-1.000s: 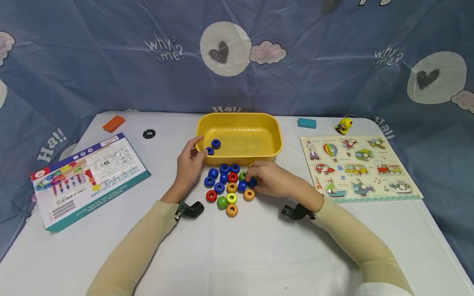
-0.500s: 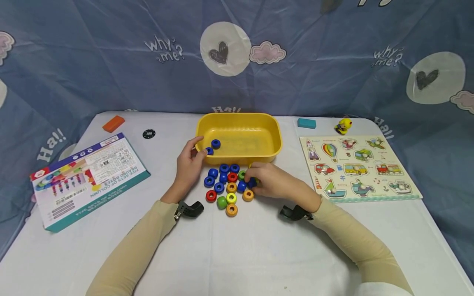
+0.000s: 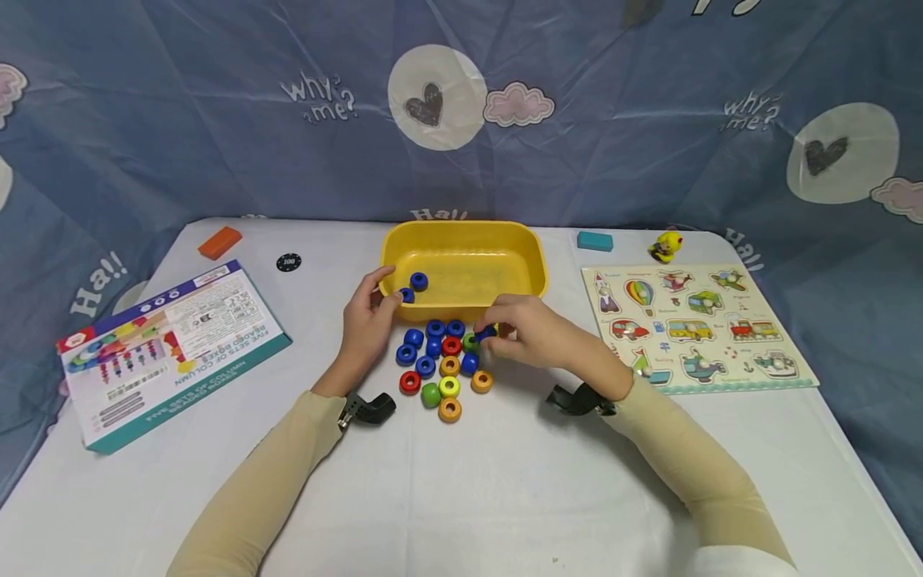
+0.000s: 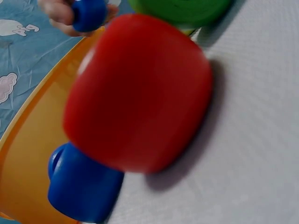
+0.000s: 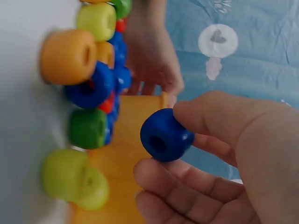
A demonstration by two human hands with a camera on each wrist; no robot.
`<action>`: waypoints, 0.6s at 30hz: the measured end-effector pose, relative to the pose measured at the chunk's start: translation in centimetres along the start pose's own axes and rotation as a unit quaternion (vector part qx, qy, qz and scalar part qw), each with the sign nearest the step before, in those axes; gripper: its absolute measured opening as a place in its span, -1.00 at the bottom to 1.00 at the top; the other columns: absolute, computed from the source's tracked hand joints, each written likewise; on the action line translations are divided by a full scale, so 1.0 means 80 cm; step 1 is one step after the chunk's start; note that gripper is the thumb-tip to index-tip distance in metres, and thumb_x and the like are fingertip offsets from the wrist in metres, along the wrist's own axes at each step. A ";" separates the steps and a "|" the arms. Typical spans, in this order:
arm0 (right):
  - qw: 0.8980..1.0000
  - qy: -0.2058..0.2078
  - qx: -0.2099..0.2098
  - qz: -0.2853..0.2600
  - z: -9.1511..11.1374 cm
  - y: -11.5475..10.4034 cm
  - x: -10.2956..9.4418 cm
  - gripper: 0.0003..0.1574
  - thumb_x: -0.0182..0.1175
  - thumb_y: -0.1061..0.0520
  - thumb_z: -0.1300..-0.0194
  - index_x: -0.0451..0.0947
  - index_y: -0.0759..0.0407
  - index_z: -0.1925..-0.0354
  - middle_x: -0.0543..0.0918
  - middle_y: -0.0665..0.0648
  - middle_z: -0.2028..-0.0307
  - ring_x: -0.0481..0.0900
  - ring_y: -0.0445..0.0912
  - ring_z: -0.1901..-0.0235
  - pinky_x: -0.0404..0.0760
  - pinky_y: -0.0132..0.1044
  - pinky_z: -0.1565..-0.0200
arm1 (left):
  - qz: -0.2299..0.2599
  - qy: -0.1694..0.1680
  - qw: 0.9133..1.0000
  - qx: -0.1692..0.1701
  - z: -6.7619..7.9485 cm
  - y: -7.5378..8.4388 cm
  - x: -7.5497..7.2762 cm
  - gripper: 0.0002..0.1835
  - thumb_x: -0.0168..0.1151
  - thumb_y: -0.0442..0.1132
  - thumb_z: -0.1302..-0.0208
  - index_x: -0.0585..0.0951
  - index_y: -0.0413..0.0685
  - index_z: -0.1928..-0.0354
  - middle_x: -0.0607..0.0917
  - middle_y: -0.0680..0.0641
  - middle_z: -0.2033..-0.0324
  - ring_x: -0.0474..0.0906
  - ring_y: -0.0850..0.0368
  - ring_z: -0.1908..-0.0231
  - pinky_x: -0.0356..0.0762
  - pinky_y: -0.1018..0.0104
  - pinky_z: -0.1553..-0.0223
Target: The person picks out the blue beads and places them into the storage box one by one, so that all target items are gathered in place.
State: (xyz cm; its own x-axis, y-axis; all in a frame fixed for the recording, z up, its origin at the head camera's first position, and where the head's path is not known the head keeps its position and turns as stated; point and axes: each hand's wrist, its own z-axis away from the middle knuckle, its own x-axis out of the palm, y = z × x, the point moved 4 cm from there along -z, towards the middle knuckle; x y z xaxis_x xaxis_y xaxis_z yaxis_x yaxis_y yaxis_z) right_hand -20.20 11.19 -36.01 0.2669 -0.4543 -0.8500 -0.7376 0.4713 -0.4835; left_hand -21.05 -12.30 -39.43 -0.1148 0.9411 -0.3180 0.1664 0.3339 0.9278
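Note:
My right hand [image 3: 537, 330] pinches a blue bead [image 5: 163, 135] between thumb and fingertip, just above the right side of a bead cluster. The bead's hole shows in the right wrist view. My left hand [image 3: 368, 324] holds the left front corner of a yellow tub [image 3: 469, 311], its fingers over the rim. Two blue beads [image 3: 419, 281] lie inside the tub near that hand. In front of the tub sit several blue, red, orange, green and yellow beads, among them a red bead [image 4: 140, 93] and a green bead [image 3: 430, 395]. Yellow-green beads [image 5: 65, 175] show below the right hand.
A toy box [image 3: 176, 353] lies at the left, with an orange block [image 3: 219, 242] and a black chip [image 3: 289, 262] behind it. On the right are a vehicle puzzle board [image 3: 699, 328], a teal block [image 3: 594, 241] and a yellow figurine [image 3: 665, 247].
My right hand has lifted a blue bead from the cluster and moved slightly up toward the tub. The left hand stays at the tub's corner.

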 end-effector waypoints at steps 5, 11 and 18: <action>0.999 0.031 0.000 -0.024 -0.025 0.001 -0.015 -0.79 0.34 0.17 -0.19 0.68 0.15 0.16 0.70 0.07 0.27 0.58 -0.14 0.32 0.63 -0.26 0.24 | 0.003 -0.002 1.000 -0.001 0.000 0.001 -0.003 -0.53 0.03 -0.34 -0.37 0.39 -0.23 -0.31 0.36 -0.19 -0.37 0.50 -0.18 -0.15 0.36 0.65 0.12; 0.997 0.042 0.049 -0.033 -0.073 0.020 -0.023 -0.79 0.31 0.14 -0.21 0.68 0.16 0.15 0.72 0.08 0.29 0.58 -0.13 0.41 0.59 -0.31 0.26 | 0.007 0.001 1.000 0.002 0.001 0.001 -0.003 -0.53 0.04 -0.34 -0.37 0.40 -0.24 -0.31 0.37 -0.19 -0.37 0.51 -0.19 -0.13 0.37 0.62 0.12; 0.990 0.007 0.136 -0.044 -0.113 0.049 -0.003 -0.78 0.31 0.09 -0.21 0.67 0.09 0.14 0.72 0.04 0.26 0.57 -0.10 0.39 0.56 -0.35 0.23 | 0.015 0.004 1.000 0.007 0.000 0.000 -0.002 -0.53 0.06 -0.35 -0.34 0.42 -0.26 -0.29 0.39 -0.21 -0.35 0.52 -0.20 -0.12 0.38 0.66 0.15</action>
State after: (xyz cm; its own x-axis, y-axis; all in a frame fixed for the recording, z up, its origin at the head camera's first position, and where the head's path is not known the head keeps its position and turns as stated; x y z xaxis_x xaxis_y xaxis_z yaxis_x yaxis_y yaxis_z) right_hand -28.78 6.31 -35.77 0.3128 -0.5111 -0.8006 -0.5178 0.6149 -0.5948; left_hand -21.06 -12.44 -39.34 -0.1181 0.9505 -0.2875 0.1833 0.3054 0.9344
